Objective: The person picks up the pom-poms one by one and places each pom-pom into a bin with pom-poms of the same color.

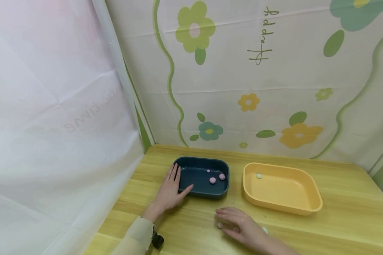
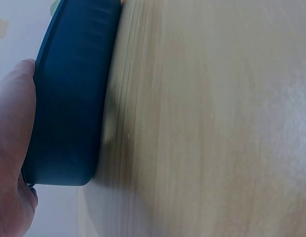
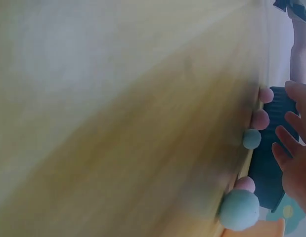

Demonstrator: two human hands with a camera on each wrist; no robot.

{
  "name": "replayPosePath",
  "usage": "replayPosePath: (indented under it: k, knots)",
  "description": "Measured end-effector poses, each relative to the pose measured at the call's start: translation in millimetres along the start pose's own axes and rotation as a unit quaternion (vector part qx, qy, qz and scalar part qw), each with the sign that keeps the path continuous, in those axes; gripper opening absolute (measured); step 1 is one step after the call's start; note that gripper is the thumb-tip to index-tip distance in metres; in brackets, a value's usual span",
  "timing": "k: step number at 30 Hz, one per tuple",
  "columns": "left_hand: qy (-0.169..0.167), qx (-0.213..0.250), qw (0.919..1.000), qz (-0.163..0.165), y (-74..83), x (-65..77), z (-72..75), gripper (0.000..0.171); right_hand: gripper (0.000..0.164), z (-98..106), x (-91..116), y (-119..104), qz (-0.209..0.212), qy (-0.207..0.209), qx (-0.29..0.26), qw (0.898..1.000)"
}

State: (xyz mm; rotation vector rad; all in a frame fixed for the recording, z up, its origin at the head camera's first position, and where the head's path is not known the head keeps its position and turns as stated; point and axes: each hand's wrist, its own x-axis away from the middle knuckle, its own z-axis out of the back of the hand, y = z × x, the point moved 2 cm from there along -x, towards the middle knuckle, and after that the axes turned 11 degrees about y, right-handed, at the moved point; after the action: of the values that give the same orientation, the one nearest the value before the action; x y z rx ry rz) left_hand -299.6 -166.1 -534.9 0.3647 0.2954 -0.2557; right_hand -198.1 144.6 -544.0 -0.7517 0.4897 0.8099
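Observation:
My left hand (image 1: 168,193) rests on the left end of a dark blue tray (image 1: 201,194), fingers over its left rim and thumb along its near rim. In the left wrist view the thumb (image 2: 17,108) lies against the tray's wall. Three pink balls (image 1: 212,180) of differing size sit inside this tray. My right hand (image 1: 242,226) is over the table nearer me, fingers apart and holding nothing. Beneath and beside it are loose balls, pink (image 3: 260,119) and pale green (image 3: 239,211), partly hidden by the hand in the head view.
A yellow tray (image 1: 282,205) stands to the right of the blue one, with one pale green ball (image 1: 259,176) inside. Both trays are on a wood-grain table (image 1: 344,198). A flower-printed cloth (image 1: 229,78) hangs behind, and a white cloth (image 1: 57,141) hangs at left.

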Motion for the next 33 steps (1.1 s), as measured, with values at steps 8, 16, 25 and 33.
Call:
replayPosePath:
  k: [8,16,25,33]
  knots:
    - [0.003,0.001,1.0000,0.000,-1.0,0.6,-1.2,0.103,0.040,-4.8,-2.4,0.9,-0.008,-0.026,-0.008,1.000]
    - [0.008,0.004,1.0000,0.000,-1.9,0.0,-2.8,0.103,0.026,-4.8,-2.7,5.1,-0.029,-0.064,-0.040,0.997]
    - [0.004,0.007,1.0000,0.002,-0.8,0.1,-2.5,0.103,0.026,-6.9,4.2,11.8,-0.004,-0.017,-0.049,0.999]
    - [0.007,0.007,1.0000,-0.003,-2.1,-0.4,-3.0,0.103,0.034,-5.6,9.2,15.1,-0.010,0.001,-0.053,0.999]
